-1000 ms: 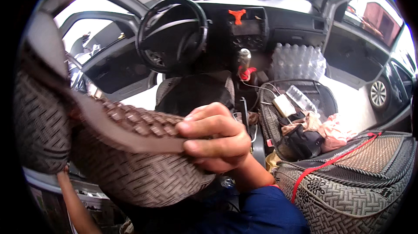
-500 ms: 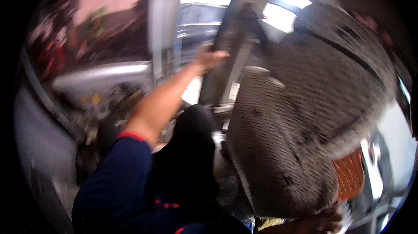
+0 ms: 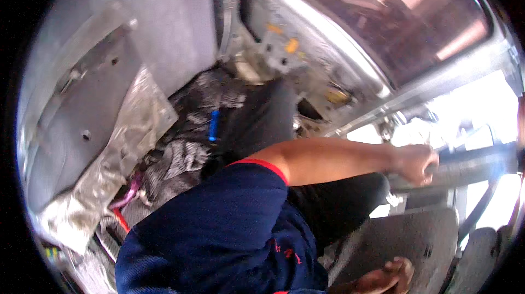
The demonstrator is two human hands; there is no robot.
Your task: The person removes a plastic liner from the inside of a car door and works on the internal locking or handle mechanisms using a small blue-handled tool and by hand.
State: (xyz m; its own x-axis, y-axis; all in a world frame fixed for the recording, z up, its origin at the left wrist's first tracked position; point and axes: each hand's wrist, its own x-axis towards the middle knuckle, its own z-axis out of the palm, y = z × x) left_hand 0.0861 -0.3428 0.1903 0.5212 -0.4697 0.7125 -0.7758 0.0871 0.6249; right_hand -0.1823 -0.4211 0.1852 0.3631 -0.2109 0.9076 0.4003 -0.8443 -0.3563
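Inside a vehicle cabin, my left arm reaches across to the right. The fingers of my left hand [image 3: 416,164] curl around the grey door pillar [image 3: 470,169]. Low in the view is my right hand [image 3: 385,277], by the grey fabric seat [image 3: 407,239]; its fingers look loosely bent and apart, with nothing seen in them. My knee in dark trousers [image 3: 344,201] lies between the left arm and the seat.
A door [image 3: 306,48] stripped of its trim shows bare metal and yellow patches. At left, a crumpled clear plastic sheet [image 3: 126,135] hangs from a grey panel [image 3: 180,21]. Dark patterned cloth [image 3: 180,163], a blue strip [image 3: 213,125] and a purple piece [image 3: 130,191] lie near it.
My view has swung to the left, bringing the stripped door and plastic sheet in and moving the seat to the lower right. My left hand stays on the pillar.
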